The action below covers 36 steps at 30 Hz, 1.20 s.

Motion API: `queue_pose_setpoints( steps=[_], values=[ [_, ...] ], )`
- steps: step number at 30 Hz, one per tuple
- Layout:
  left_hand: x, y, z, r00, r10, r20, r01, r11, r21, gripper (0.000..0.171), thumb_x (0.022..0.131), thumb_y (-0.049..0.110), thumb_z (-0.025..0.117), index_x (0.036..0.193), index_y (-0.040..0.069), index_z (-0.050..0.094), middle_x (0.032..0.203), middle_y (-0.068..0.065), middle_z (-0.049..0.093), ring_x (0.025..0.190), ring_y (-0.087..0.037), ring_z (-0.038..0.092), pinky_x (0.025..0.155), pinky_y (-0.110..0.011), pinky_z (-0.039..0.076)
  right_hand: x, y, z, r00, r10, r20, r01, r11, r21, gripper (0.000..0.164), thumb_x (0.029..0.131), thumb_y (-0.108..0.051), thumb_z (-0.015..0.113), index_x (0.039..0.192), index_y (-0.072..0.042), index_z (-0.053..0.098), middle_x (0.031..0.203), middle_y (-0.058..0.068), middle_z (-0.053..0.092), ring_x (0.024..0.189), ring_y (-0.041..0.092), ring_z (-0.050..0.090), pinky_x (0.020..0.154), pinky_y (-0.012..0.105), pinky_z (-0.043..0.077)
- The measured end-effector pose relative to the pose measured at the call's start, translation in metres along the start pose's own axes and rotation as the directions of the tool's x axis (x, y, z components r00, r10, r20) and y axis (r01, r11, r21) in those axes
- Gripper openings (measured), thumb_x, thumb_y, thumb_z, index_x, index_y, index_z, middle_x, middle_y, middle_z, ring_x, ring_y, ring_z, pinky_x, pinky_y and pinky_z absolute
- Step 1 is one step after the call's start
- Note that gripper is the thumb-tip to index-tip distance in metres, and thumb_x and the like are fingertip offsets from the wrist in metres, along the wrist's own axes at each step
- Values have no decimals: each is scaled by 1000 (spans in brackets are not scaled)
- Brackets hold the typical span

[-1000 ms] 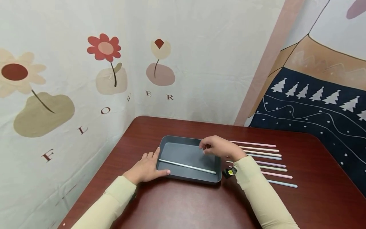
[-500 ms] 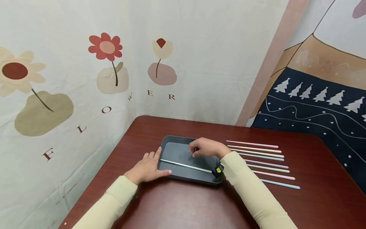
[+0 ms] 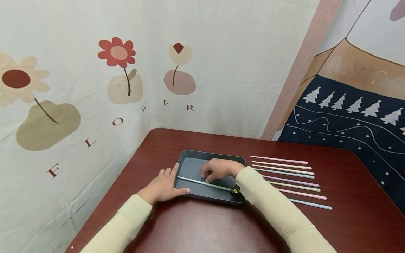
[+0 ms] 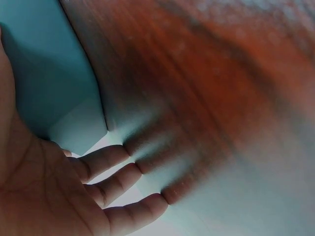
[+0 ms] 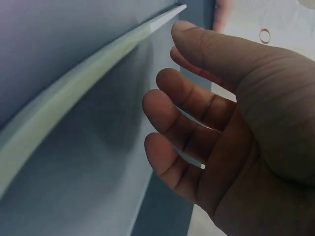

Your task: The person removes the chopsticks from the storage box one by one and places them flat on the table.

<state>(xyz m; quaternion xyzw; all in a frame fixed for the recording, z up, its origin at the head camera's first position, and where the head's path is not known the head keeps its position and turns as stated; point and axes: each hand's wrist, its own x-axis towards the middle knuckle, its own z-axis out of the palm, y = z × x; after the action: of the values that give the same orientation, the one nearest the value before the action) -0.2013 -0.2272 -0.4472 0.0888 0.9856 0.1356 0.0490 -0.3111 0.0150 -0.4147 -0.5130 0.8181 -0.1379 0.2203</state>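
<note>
A dark grey rectangular tray (image 3: 194,165) lies on the table, with one pale green chopstick (image 3: 192,181) slanting across its inside. At the tray's left side rests my left hand (image 3: 160,187), its fingers spread and its thumb by the near rim. My right hand (image 3: 219,168) is over the tray, loosely bent fingers close to the chopstick's middle. In the right wrist view, the thumb tip comes near the chopstick (image 5: 74,91) and nothing is between thumb and fingers. The left wrist view shows the tray's corner (image 4: 54,73) beside the left hand's (image 4: 54,196) straight fingers.
To the right of the tray, several coloured chopsticks (image 3: 284,172) lie roughly parallel on the reddish-brown table (image 3: 196,225). The right forearm passes over some of their left ends. A printed cloth wall (image 3: 215,70) stands behind the table.
My right hand has moved left and down from the tray's right side towards the chopstick in it. The left hand and the tray stay in place.
</note>
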Motion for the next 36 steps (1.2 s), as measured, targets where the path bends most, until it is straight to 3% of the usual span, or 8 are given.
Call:
queue_pose_setpoints(
  steps=[6,18,28,36],
  values=[
    [-2,1,-1,1000,-4,2,4,1000,7,121,78,78,60,155,-6,20,141,-26,45,125,-42,42,95,-50,46,7,-1,8,1000,14,22,-14,1000,7,11,90,-14,75,99,-16,69,78,-9,57,70,5,50,68,23,44],
    [-4,1,-2,1000,8,-2,-8,1000,1,119,79,77,60,155,-5,20,140,-27,46,127,-44,42,94,-53,46,11,2,16,1000,17,-17,-17,999,-47,12,94,-10,69,90,-22,66,74,-10,57,67,5,49,64,22,42],
    [-4,1,-1,1000,5,-1,-5,1000,1,121,77,79,60,155,-6,20,140,-25,46,124,-42,42,93,-51,46,2,0,5,998,45,-47,-45,999,11,12,96,-6,64,97,-17,68,82,-9,60,72,7,52,68,26,45],
    [-4,2,-2,1000,-4,3,4,1000,-2,121,78,77,61,155,-6,20,141,-25,45,124,-41,42,93,-50,47,-4,1,-3,997,20,-70,-19,1000,21,13,98,-7,61,104,-16,69,90,-11,62,78,7,55,72,27,47]
  ],
)
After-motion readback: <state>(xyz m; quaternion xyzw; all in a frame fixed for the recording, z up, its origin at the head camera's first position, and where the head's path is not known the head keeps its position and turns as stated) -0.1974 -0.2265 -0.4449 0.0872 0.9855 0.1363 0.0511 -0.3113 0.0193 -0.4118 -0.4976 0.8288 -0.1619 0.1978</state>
